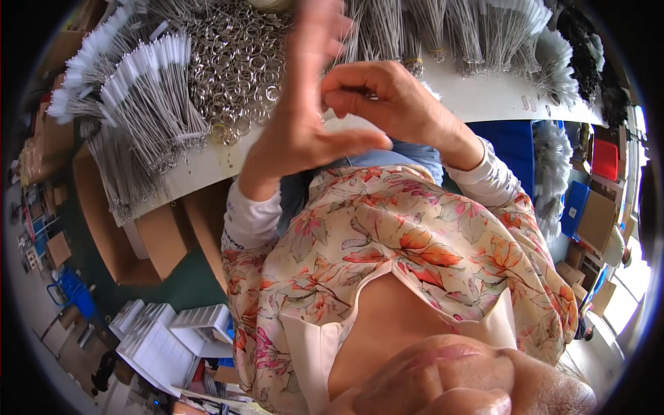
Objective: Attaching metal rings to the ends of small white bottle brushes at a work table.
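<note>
My left hand (299, 131) is raised over the table edge, fingers stretched upward and thumb out to the side, blurred by motion. Close beside it, my right hand (398, 100) has its index finger and thumb curled together. Whatever may be between them is too small or hidden to make out. Behind my left hand lies a heap of metal split rings (238, 62) on the white table (487, 90). Bundles of thin wire brushes (155, 93) with white bristle ends lie left of the rings. More wire brushes (463, 31) lie at the far right.
Open cardboard boxes (117, 221) stand under the table at the left. A blue bin (501, 149) and white bristle bundles (551, 159) are below the table's right side. Dark brushes (588, 52) lie at the right end. White plastic crates (155, 342) stand on the floor at lower left.
</note>
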Action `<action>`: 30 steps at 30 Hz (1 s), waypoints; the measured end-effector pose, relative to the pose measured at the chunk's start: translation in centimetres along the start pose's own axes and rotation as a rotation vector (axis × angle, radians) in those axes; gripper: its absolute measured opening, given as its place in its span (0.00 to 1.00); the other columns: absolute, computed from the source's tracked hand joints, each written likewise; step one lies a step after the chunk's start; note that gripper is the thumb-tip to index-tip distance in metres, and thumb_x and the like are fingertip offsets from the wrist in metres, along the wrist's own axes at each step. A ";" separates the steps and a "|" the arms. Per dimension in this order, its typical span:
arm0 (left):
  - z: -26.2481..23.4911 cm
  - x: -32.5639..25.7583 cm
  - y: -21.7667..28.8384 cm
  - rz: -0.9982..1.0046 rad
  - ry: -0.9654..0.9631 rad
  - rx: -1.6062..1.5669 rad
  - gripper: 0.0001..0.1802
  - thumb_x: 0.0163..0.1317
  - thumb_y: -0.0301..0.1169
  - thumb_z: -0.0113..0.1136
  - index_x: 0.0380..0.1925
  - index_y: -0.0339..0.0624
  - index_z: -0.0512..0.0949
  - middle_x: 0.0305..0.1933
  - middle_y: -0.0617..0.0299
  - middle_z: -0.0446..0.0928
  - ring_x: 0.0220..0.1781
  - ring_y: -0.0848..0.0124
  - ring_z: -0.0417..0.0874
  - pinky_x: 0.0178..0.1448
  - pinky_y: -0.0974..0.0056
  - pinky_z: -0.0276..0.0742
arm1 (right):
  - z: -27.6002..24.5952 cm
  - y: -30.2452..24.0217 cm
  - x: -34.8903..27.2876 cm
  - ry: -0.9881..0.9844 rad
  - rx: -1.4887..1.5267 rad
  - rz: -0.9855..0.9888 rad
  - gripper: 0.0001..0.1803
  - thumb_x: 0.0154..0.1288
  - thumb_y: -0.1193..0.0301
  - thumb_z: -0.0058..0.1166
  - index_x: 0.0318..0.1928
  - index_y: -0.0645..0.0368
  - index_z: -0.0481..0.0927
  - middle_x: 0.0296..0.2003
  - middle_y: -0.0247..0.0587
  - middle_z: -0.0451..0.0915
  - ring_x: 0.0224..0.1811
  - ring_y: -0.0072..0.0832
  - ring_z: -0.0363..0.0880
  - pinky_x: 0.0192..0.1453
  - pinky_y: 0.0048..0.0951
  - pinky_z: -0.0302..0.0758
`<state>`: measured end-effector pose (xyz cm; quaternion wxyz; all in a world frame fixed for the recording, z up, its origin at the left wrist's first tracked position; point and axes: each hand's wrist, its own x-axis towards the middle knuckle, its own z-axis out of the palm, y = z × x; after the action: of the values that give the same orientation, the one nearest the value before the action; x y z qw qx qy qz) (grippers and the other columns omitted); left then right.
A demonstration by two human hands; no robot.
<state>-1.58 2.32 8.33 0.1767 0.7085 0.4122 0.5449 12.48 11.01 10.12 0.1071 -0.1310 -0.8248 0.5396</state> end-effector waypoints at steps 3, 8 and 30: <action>1.2 -0.7 1.1 -0.224 0.217 -0.607 0.35 0.49 0.36 0.69 0.55 0.34 0.65 0.57 0.50 0.64 0.59 0.62 0.68 0.60 0.62 0.68 | -0.5 0.5 -0.5 -0.041 0.223 0.037 0.09 0.64 0.72 0.51 0.42 0.64 0.76 0.30 0.30 0.77 0.33 0.15 0.72 0.38 0.18 0.71; -0.2 -3.1 0.0 -0.165 0.168 -0.141 0.13 0.50 0.30 0.67 0.35 0.39 0.77 0.40 0.58 0.75 0.41 0.71 0.78 0.43 0.69 0.74 | -1.2 0.6 -1.2 -0.145 0.357 0.145 0.09 0.64 0.67 0.50 0.38 0.61 0.78 0.25 0.29 0.76 0.23 0.14 0.68 0.28 0.17 0.66; 3.7 -8.5 -2.1 -0.672 0.463 0.012 0.05 0.56 0.24 0.60 0.28 0.36 0.73 0.34 0.58 0.79 0.29 0.73 0.81 0.33 0.70 0.76 | 1.7 6.6 -4.1 0.307 -0.214 -0.123 0.05 0.55 0.74 0.59 0.34 0.56 0.81 0.35 0.37 0.79 0.30 0.30 0.80 0.33 0.28 0.77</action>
<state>0.46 -2.30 0.24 0.2435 0.3941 0.6528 0.5994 16.46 10.68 3.23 0.2499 -0.1717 -0.8579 0.4149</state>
